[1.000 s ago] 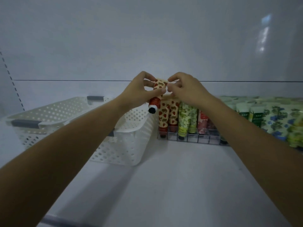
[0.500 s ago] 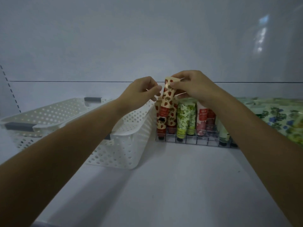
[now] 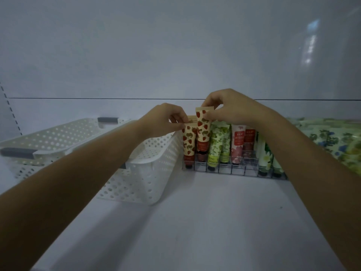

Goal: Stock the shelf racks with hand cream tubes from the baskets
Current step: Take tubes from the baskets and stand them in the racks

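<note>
Tube (image 3: 203, 130), cap down in the rack (image 3: 237, 174), pinched at top by right hand (image 3: 232, 110); left hand (image 3: 166, 120) pinches the neighbouring tube (image 3: 189, 142).

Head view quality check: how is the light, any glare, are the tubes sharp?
Head view: dim, bluish light; a bright reflection on the back wall upper right; wide-lens stretching toward the edges; tubes soft, their lettering mostly unreadable.
</note>
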Tool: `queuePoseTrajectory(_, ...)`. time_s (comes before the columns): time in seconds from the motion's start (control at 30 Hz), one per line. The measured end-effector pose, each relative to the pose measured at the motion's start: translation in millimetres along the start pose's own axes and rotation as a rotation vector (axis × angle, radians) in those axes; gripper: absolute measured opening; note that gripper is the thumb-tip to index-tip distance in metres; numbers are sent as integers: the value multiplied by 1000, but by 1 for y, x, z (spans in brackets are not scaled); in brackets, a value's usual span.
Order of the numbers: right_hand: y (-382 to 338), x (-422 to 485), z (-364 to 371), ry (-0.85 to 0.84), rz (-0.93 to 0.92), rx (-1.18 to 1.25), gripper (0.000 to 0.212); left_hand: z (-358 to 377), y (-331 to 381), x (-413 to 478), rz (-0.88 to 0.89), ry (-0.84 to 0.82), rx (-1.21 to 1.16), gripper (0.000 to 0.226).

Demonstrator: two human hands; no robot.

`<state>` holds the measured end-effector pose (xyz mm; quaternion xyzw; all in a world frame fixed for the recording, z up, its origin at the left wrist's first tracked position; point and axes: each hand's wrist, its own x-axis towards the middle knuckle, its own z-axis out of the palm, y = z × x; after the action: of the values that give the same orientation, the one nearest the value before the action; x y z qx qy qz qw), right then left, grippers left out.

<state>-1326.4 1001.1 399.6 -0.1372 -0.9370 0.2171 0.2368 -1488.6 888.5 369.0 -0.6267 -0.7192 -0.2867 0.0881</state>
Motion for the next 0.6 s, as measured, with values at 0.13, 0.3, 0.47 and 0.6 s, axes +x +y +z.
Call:
queuePoseTrajectory(0.13,8,3,5,-33,17,-45,10,0,0,1,1,-6,7,8)
queuePoseTrajectory(0.3,9,4,9,-69,21,-53,11,0,0,1,-21,-19,17,10)
queuePoseTrajectory(0.47,9,6,20,-122,9,-192,15,1,2,0,-18,-14,13,8)
queuePoseTrajectory(0.6,8,7,20,-124,10,-220,19,0,7,-1,-29,26,3,2)
